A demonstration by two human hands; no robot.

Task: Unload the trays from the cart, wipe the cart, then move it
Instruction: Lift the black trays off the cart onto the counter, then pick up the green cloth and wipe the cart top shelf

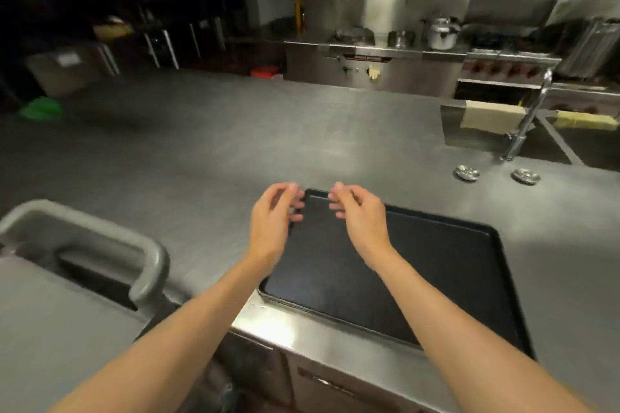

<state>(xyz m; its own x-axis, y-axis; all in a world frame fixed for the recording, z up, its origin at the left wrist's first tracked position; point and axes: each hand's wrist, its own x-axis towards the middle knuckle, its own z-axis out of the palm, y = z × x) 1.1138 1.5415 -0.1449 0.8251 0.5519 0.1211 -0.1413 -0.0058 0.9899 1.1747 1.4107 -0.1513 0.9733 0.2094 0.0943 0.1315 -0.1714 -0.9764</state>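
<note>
Black tray (pixel 419 282) is lying flat on steel counter (pixel 235 151); left hand (pixel 273 221) and right hand (pixel 360 214) are hovering above its far corner, fingers loosely curled, gripping nothing.

The cart (pixel 50 295) at eight o'clock is cut off by the frame's edge (only its handle (pixel 147 265) shows whole), and fingertips (pixel 297 208) blur.

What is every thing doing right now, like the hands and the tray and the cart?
Left hand: open, empty, over the tray's far edge.
Right hand: open, empty, above the tray.
Black tray: flat on the counter, empty.
Steel counter: bears the tray.
Cart: beside the counter, top bare.
</note>
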